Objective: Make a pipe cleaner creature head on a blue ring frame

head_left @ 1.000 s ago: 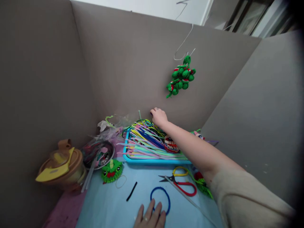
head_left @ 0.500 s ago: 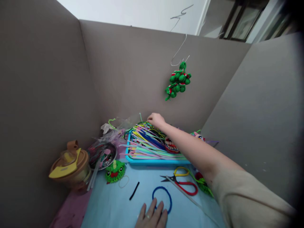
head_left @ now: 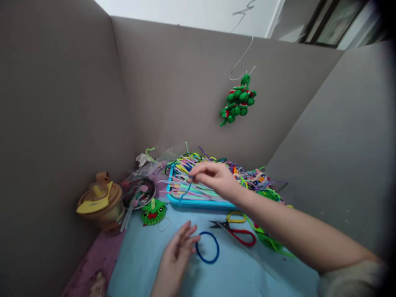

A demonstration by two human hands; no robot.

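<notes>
Holding, right hand (head_left: 216, 177): one blue strand (head_left: 185, 194), pinched at the fingertips. My grip is narrow, thumb and forefinger together, wrist above the tray (head_left: 207, 203).

Strand: thin, slightly blurred. Long axis runs from my right fingertips downward and to the left, the free end hanging by the tray's near rim. Whether it touches the rim, I cannot tell.

Left hand (head_left: 177, 251): holding nothing that I can see; fingers loosely curled and parted, palm partly turned up. Lies nearer to me than the right, below the strand's free end, with clear space between.

Ring (head_left: 218, 249): one, dark blue, flat on the blue sheet (head_left: 136, 255), just right of my left fingertips. Round, so no long axis. My left hand is much the nearer; my right is beyond it, higher and farther out. Contact between fingertips and ring: cannot tell.

Scissors (head_left: 227, 225): one pair, one yellow handle, one red; beyond the ring and to its right, blades pointing left.

Stems (head_left: 202, 192): many, pastel, heaped in the tray beneath my right hand.

Green charm (head_left: 154, 213): one, with eyes, left of the scissors, near the tray's left corner.
</notes>
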